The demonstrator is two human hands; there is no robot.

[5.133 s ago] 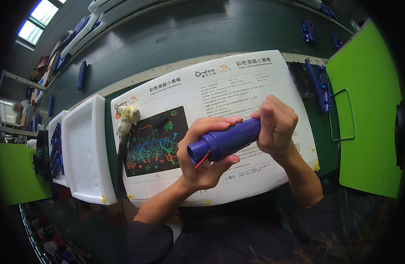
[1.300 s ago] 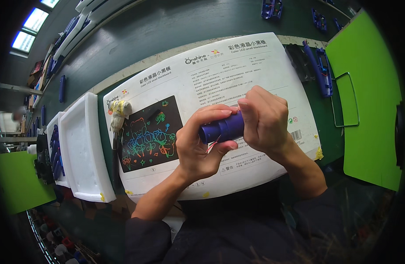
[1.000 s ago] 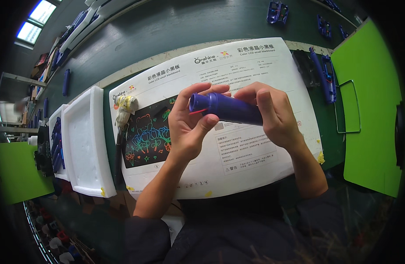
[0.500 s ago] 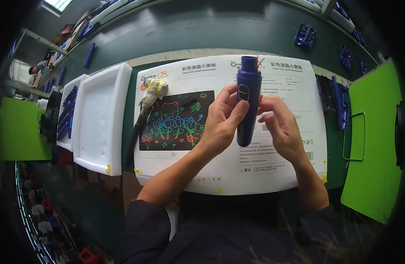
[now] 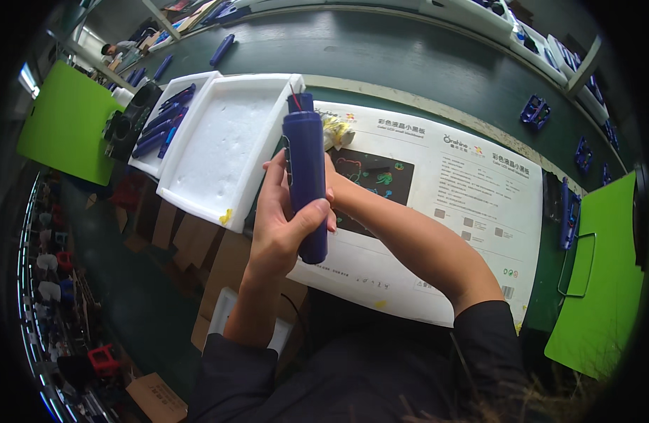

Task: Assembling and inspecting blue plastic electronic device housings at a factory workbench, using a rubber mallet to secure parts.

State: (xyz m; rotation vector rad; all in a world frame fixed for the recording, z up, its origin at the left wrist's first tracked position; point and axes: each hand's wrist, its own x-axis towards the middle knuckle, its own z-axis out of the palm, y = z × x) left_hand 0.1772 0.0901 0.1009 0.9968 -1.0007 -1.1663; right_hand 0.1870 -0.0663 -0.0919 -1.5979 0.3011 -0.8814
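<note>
**Blue tube (image 5: 307, 169) held lengthwise before us, wired end pointing away**

Nearest to us, our left grip (image 5: 274, 225) is closed around the tube's lower half, thumb across the front and fingers round the left flank. We judge that this low hold leaves the stepped neck free, so that the thin red wire (image 5: 296, 101) at its mouth is neither pinched nor covered. Our right grip (image 5: 330, 176) reaches across from the right and is mostly hidden behind the tube; we cannot tell whether it holds, steadies or merely touches it.

The tube itself is off the counter, seen against the gap between the foam tray (image 5: 222, 141) and the printed white sheet (image 5: 472, 190). Its long axis runs almost straight away from us, the neck leaning slightly left and the rounded end toward our body. How steeply it tips upward we cannot tell.

Beneath our right forearm the sheet covers the work area, probably to protect surfaces; yellow tape (image 5: 381, 304) at its near edge perhaps stops it sliding. On its upper left lies a wrapped bundle (image 5: 338, 132), partly hidden. Left of us, beside the foam tray, a smaller tray (image 5: 190, 80) carries blue parts (image 5: 162, 127) side by side, likely to cushion them.

Farther off, across the dark green counter (image 5: 395, 53), a blue shell (image 5: 534, 111) lies to the right.
</note>
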